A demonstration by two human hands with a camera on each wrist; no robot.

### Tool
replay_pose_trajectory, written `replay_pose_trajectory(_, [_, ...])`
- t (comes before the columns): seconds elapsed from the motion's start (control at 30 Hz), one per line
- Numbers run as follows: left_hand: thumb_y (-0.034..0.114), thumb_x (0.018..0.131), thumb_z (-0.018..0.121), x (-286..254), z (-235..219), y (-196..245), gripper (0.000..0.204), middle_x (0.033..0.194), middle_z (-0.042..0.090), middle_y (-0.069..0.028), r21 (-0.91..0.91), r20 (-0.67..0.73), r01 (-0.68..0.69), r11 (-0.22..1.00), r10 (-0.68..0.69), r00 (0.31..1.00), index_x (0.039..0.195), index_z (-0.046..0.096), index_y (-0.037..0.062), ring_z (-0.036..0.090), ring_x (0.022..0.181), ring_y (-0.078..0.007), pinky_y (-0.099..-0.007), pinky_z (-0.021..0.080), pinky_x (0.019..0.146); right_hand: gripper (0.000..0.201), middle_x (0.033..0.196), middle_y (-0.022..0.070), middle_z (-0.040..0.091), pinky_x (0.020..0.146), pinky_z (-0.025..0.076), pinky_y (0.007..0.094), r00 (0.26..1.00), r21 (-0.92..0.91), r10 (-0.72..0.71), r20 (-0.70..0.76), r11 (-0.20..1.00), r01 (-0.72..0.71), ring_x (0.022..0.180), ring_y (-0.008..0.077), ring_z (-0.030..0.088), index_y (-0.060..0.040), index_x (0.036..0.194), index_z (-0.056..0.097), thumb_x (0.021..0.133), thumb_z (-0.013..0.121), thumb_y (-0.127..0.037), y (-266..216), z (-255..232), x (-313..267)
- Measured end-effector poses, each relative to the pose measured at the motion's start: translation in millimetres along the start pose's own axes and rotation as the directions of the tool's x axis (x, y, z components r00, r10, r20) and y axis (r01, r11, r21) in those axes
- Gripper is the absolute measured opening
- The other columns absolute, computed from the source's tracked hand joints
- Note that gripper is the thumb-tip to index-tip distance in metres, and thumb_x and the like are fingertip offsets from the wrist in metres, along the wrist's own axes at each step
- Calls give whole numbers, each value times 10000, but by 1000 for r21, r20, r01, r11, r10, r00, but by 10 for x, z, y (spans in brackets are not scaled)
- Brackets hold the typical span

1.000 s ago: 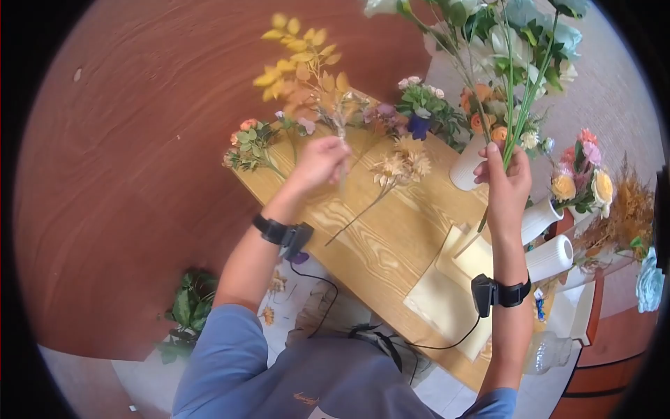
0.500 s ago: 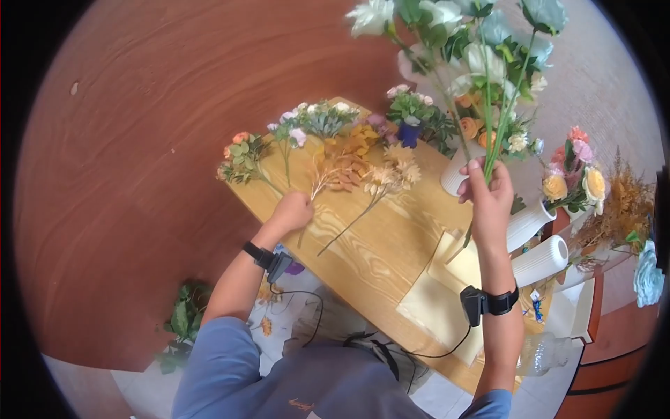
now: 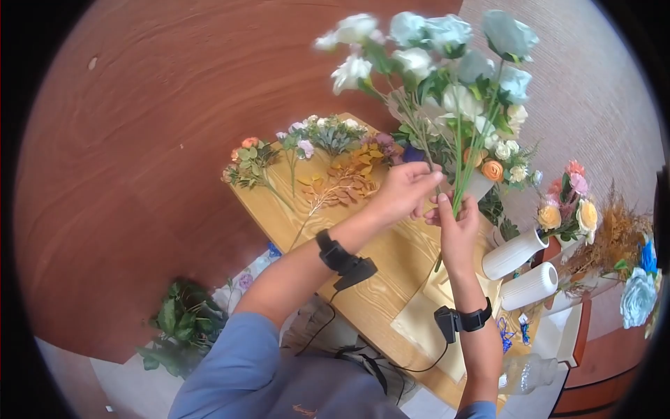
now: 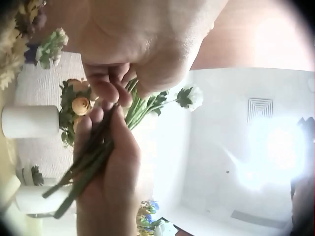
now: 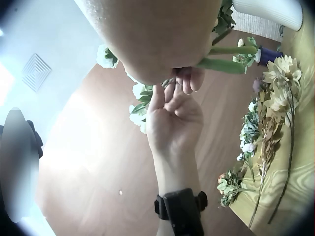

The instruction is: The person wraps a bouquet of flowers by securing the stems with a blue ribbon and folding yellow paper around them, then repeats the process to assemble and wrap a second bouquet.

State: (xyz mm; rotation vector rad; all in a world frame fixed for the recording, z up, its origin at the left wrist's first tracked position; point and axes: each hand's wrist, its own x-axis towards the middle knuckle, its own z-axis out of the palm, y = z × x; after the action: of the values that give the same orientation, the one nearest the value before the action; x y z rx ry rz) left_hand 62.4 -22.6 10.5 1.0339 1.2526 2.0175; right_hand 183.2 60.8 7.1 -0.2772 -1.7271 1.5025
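Note:
My right hand (image 3: 457,234) grips a bundle of green stems (image 3: 462,171) topped with white flowers (image 3: 415,61) and pale blue flowers (image 3: 509,35). My left hand (image 3: 406,192) has come up to the same bundle, thumb and fingers pinching a stem just above the right hand's fingers. Cut stem ends (image 4: 61,209) stick out below the right palm in the left wrist view. A branch with orange-yellow leaves (image 3: 345,180) lies on the table, left of the hands. Beige dried-looking flowers (image 5: 283,86) lie beside it in the right wrist view.
The wooden table (image 3: 363,269) bears small bouquets along its far edge, including orange flowers (image 3: 248,157). Cream paper (image 3: 419,325) lies at its near right. White ribbed vases (image 3: 530,286) lie tilted to the right, near a clear glass vase (image 3: 527,373). Leafy greenery (image 3: 185,325) sits low at left.
My left hand lowered the orange-yellow branch to the table, let it go, and moved right to the bundle. The right hand brought the flowers lower and slightly left.

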Motion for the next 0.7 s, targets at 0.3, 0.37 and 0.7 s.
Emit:
replay_pose_trajectory(0.3, [170,955,562,-101,-578,-72,169,860,694,-98,-52,-193,-30,998,19,981,841,585,47,465,441,-43,-186,376,393,142,903,118,634,555,500,233,996,-79,-70,-61,995,66,642,118,604,5,1021,472,970,521,-118,-157,-223,48])
replay_pose_trajectory(0.37, [163,951,569,-146,-755,-109,186,811,685,-94,-44,-274,0,999,-12,962,797,570,59,473,446,-48,-186,378,406,143,887,109,631,503,462,219,996,-84,-66,-61,995,61,589,100,569,1,1016,473,966,528,-122,-249,-278,68])
replay_pose_trajectory(0.7, [147,911,635,-267,-1003,-386,135,760,678,-47,24,-295,49,998,-40,955,876,641,16,512,508,-36,-179,406,449,123,736,20,576,384,269,171,993,-125,-52,-107,991,38,439,4,371,-33,992,505,969,534,-150,-392,-422,61])
